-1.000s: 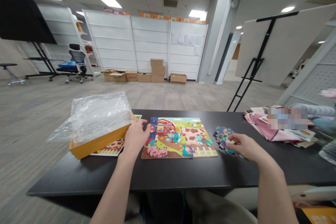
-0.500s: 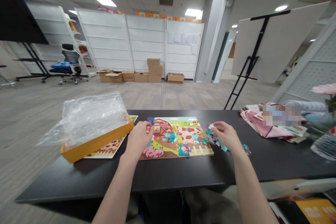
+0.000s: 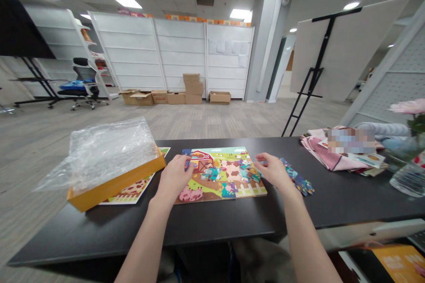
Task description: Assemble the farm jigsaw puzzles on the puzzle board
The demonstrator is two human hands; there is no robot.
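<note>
The left hand (image 3: 173,177), its grip loosely curled and anything held hidden, rested on the left edge of a jigsaw puzzle (image 3: 222,174) mid-worktop (image 3: 226,219), while the right hand (image 3: 274,170), grip open and empty, sat at its right edge beside loose pieces (image 3: 296,176).

The left hand (image 3: 172,177) rests on the edge of a farmyard jigsaw puzzle (image 3: 226,172); the right hand (image 3: 272,170) sits just beside loose pieces (image 3: 297,177).
</note>
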